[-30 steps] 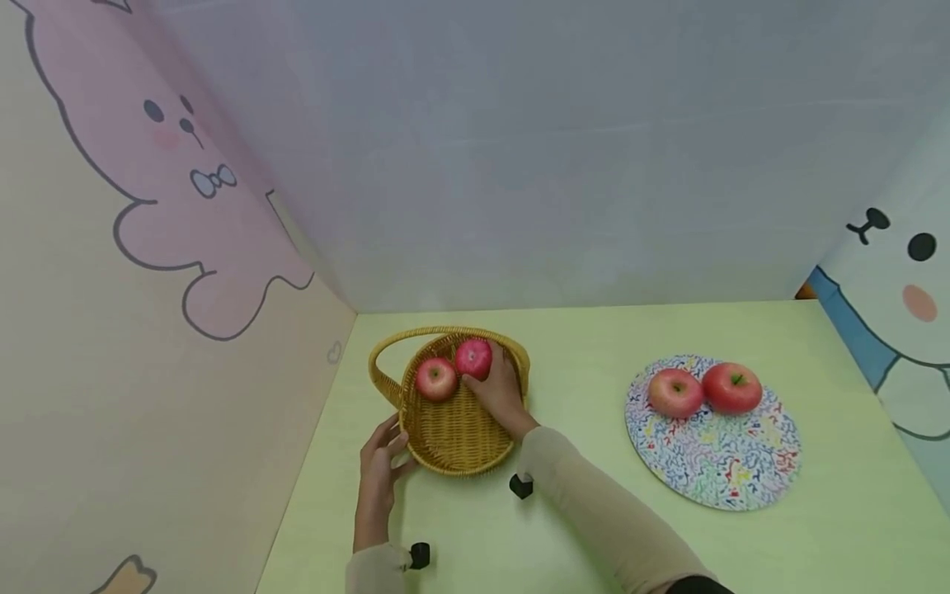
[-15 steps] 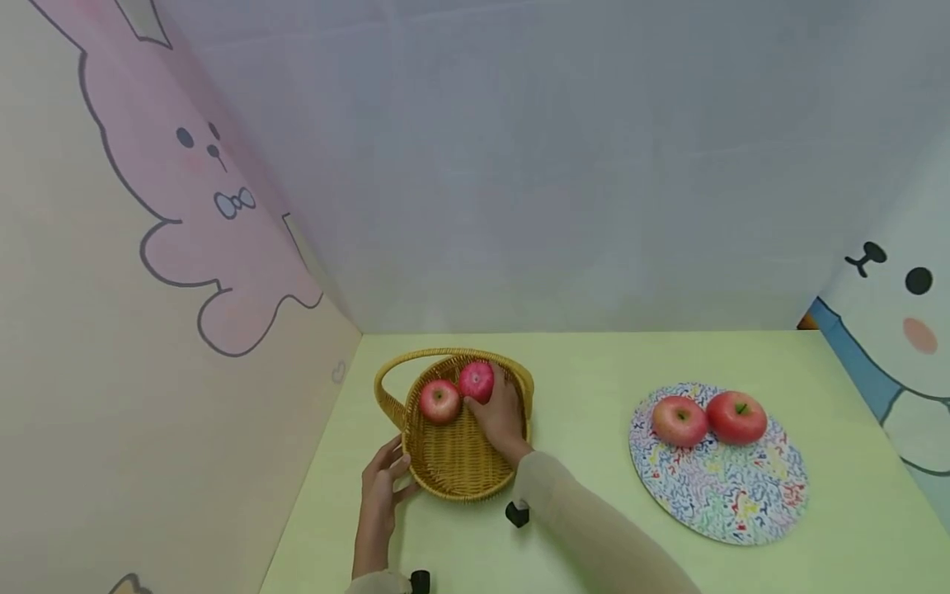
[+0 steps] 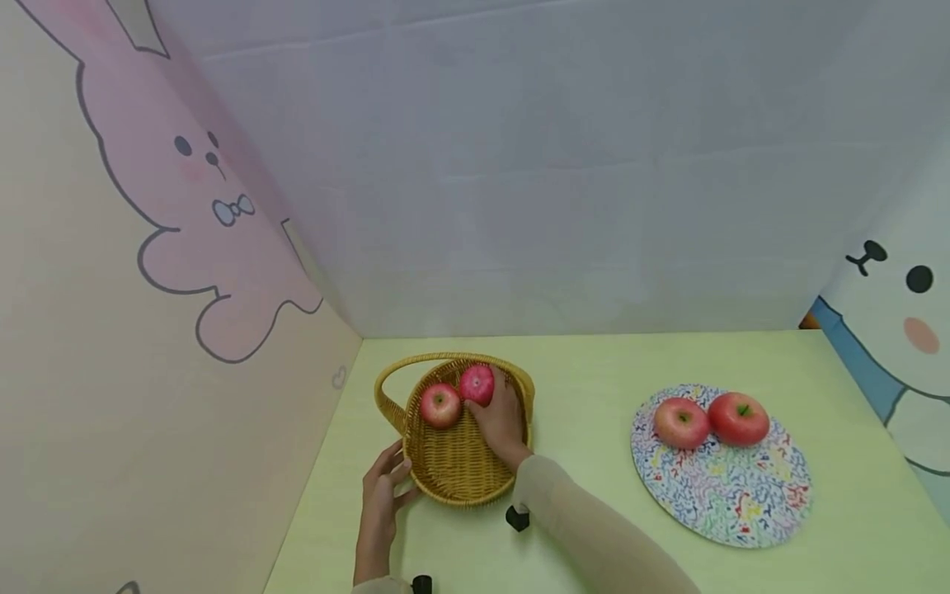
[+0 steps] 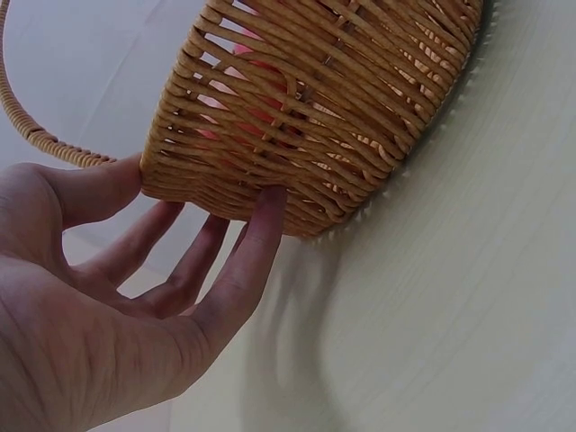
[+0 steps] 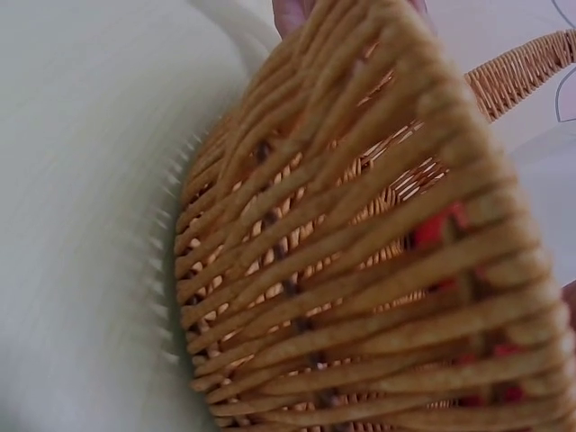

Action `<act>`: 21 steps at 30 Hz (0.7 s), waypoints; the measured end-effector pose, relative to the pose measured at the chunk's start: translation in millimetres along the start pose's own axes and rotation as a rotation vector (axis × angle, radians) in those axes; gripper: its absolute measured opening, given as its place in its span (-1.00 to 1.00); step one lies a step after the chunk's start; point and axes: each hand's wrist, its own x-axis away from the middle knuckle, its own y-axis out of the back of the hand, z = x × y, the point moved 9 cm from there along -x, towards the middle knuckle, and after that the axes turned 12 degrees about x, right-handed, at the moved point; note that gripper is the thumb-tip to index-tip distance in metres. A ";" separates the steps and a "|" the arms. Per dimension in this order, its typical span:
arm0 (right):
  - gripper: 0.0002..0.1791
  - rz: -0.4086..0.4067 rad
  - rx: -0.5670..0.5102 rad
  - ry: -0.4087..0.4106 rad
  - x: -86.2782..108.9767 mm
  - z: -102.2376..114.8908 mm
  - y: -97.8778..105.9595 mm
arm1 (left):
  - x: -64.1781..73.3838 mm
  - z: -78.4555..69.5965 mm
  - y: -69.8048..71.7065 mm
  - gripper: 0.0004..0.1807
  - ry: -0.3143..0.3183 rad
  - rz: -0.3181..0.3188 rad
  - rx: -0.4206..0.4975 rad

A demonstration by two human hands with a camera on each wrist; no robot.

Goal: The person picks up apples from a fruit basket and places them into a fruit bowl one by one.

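Observation:
A yellow wicker basket (image 3: 460, 474) with a tall handle stands on the table at centre left. Inside it lie a red-and-cream apple (image 3: 441, 406), stem up, and a deeper pink apple (image 3: 477, 384). My right hand (image 3: 499, 419) reaches into the basket and grips the pink apple from its right side; part of the fingers is hidden behind it. At the basket's left side my left hand (image 3: 382, 492) holds the wall. In the left wrist view, its fingertips (image 4: 270, 202) touch the weave (image 4: 306, 117) and the rim. Red shows through the weave (image 5: 360, 297) in the right wrist view.
To the right lies a round, colourfully speckled plate (image 3: 723, 503) with two red apples, one (image 3: 681, 423) beside the other (image 3: 738, 418), near its back edge. A pale cloth wall (image 3: 564, 206) closes off the table's back; a wall with a pink rabbit (image 3: 148, 165) stands at the left.
The head view has tilted, so the scene sits lower in it. Both hands keep their places on the basket and the pink apple; the apples have not visibly shifted.

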 end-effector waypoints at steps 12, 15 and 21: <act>-0.12 -0.015 -0.047 0.025 0.8 6.0 7.0 | -0.3 -3.0 -1.4 -0.44 -0.015 0.018 0.001; -0.13 -0.009 -0.039 0.023 2.2 6.1 8.6 | 0.6 -2.6 -1.5 -0.44 -0.003 0.017 0.001; -0.13 0.000 -0.025 0.017 4.6 5.3 12.0 | 0.5 0.1 0.4 -0.44 0.005 0.014 -0.003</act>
